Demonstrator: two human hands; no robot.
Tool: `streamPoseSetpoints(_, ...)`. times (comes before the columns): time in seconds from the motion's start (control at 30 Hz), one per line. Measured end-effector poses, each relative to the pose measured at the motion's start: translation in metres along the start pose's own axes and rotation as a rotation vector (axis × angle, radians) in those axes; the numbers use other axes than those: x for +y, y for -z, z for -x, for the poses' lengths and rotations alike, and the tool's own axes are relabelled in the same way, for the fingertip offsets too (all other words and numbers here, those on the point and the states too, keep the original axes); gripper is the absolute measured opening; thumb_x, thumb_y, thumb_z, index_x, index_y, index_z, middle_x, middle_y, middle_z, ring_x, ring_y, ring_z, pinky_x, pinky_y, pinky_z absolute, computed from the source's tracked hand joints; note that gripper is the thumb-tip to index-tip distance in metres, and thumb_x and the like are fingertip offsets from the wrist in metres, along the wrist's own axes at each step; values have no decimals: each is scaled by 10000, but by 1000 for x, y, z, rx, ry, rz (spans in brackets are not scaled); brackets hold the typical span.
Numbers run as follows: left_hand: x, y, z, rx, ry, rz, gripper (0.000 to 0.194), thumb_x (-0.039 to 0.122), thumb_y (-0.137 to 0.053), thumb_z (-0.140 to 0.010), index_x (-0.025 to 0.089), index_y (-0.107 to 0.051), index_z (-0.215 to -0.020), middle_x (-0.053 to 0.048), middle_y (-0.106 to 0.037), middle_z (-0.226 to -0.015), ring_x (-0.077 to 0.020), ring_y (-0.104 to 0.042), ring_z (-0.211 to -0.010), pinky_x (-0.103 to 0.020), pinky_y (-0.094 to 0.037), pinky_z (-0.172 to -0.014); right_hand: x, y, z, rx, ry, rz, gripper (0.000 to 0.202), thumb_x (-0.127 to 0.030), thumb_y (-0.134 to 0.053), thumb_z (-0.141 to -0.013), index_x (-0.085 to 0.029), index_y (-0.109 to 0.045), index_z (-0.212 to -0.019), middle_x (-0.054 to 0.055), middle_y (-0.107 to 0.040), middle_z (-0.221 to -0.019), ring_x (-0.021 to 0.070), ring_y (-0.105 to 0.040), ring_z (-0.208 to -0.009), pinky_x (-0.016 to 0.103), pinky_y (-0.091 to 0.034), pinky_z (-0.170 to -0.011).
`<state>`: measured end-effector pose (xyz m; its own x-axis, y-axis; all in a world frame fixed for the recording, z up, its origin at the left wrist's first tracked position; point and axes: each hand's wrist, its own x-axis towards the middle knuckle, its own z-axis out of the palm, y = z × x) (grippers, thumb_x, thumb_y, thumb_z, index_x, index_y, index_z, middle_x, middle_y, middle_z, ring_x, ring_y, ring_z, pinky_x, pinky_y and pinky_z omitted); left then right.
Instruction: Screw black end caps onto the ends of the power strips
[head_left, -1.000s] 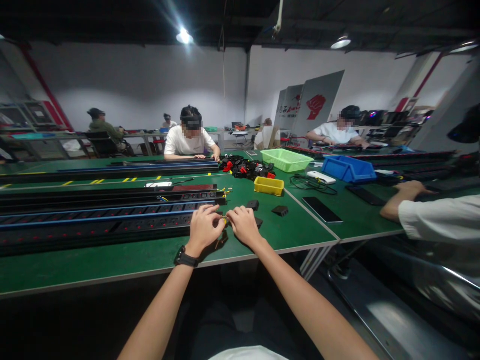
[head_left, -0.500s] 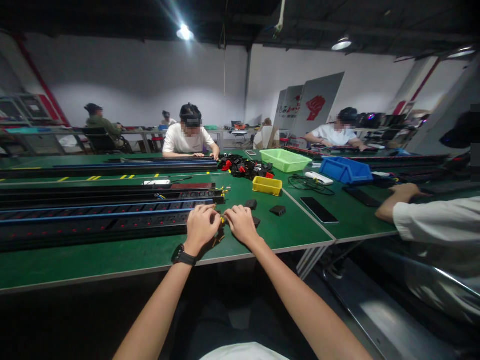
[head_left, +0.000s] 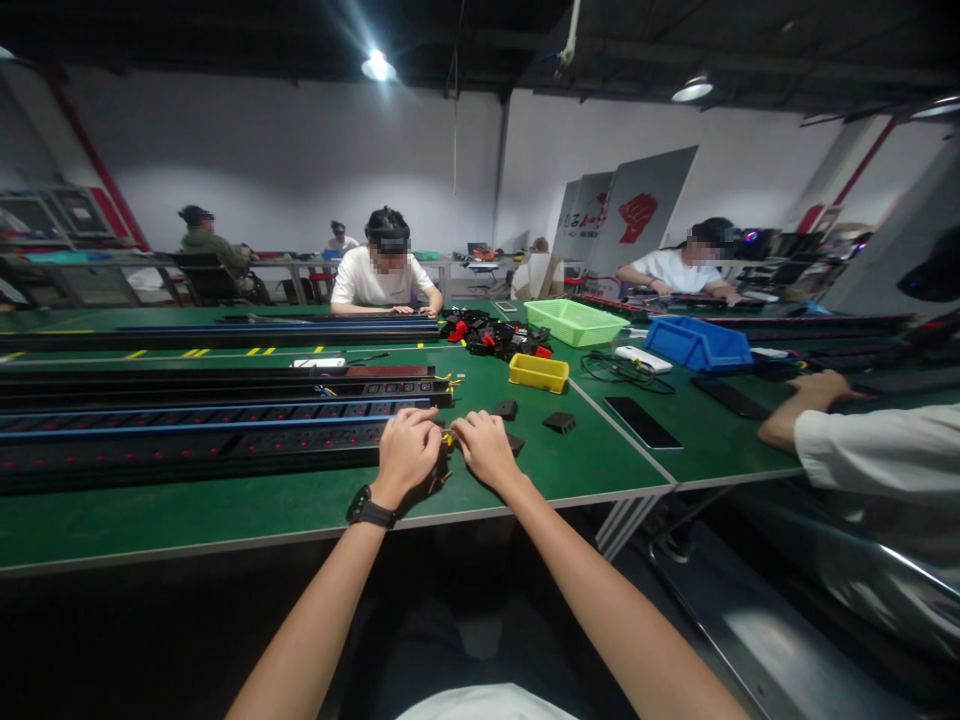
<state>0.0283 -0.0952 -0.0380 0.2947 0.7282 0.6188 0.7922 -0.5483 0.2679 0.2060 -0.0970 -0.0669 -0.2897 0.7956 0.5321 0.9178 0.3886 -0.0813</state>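
My left hand [head_left: 409, 455], a black watch on its wrist, curls over the right end of the nearest power strip [head_left: 300, 440], thumb and fingers pinched together. Short yellow wires [head_left: 448, 438] show in the small gap between my hands. Facing it from the right, my right hand [head_left: 484, 447] has its fingertips closed on these wires. The exact grip of both hands is partly hidden by my own fingers. Beside my right hand lie small black blocks, one of them a black block with holes [head_left: 559, 422].
Behind lie more long strips [head_left: 225, 385]. A yellow bin [head_left: 538, 373], a pile of black and red parts [head_left: 495, 335], a green basket [head_left: 576, 322], a blue bin [head_left: 697, 343] and a phone [head_left: 643, 422] are on the table. A co-worker's arm [head_left: 802, 400] rests at right.
The whole view has shifted slightly, with things appearing a little further right. Both hands stay together at the wires, with hardly any visible movement of the fingers.
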Motion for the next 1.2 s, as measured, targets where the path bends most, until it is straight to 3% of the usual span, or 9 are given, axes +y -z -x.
streamPoseSetpoints(0.23, 1, 3, 0, -42, -37, 18, 326, 238, -493, -989, 241, -791, -857, -15, -747, -1248, -259, -600, -1175, -455, -482, -974, 0, -2, 1, 11, -2, 10, 195, -276, -462, -1072, -225, -649, -1060, 71, -660, -1026, 234, -521, -988, 354, -302, -826)
streamPoseSetpoints(0.83, -4, -1, 1, -39, -69, 35, 199, 157, -618, -838, 233, -801, -862, -6, -773, -1177, -265, -626, -1136, -456, -530, -958, 0, -2, 2, 1, 18, -101, 154, -229, -501, -1020, -201, -638, -1084, 80, -662, -1051, 232, -558, -1020, 336, -368, -848)
streamPoseSetpoints(1.2, -7, -4, 1, -32, -97, 45, 198, 168, -628, -839, 235, -803, -904, -10, -773, -1182, -258, -634, -1130, -439, -548, -954, 0, -4, 1, 20, -17, -117, 143, -202, -522, -997, -203, -642, -1074, 72, -661, -1052, 225, -568, -1022, 335, -375, -853)
